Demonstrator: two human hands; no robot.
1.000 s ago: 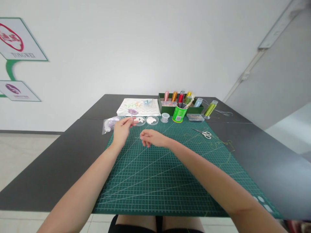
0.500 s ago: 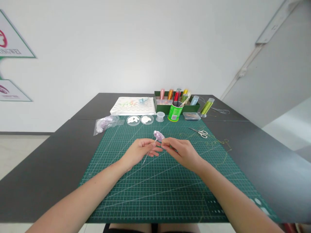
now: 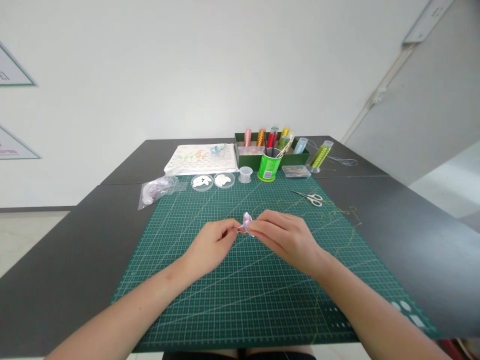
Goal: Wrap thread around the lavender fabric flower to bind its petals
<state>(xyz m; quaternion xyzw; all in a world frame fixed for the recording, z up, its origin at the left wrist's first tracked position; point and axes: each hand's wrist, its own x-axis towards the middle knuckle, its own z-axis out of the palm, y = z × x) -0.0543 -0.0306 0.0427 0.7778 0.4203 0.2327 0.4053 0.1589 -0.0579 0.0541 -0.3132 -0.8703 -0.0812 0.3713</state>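
— Now meeting at the middle of the green cutting mat [image 3: 225,300]: left hand [image 3: 212,245] and right hand [image 3: 287,237], both pinching the small lilac piece [image 3: 246,222] between fingertips, closed on it from 9 and 3 o'clock.

— Compared with half a second ago?

— Sitting lower and tighter between the fingers; the thin stem then hanging below, no longer showing. Compared with one second ago, carried back from 12 o'clock, near the two small dishes [image 3: 212,181], then held by the left hand alone. Probably meaning shaping by both hands starting now.

— And farther away?

— At 1 o'clock, lying flat, scissors [image 3: 311,198], with loose thin thread [image 3: 347,212] beside. At 11 o'clock, a clear bag [image 3: 155,190] with lilac material. At 12 o'clock, a green can [image 3: 268,166] holding sticks, touching a dark box of spools [image 3: 262,145]; a printed sheet [image 3: 202,159] left of it. All resting as before, only shifting in the view with head motion.
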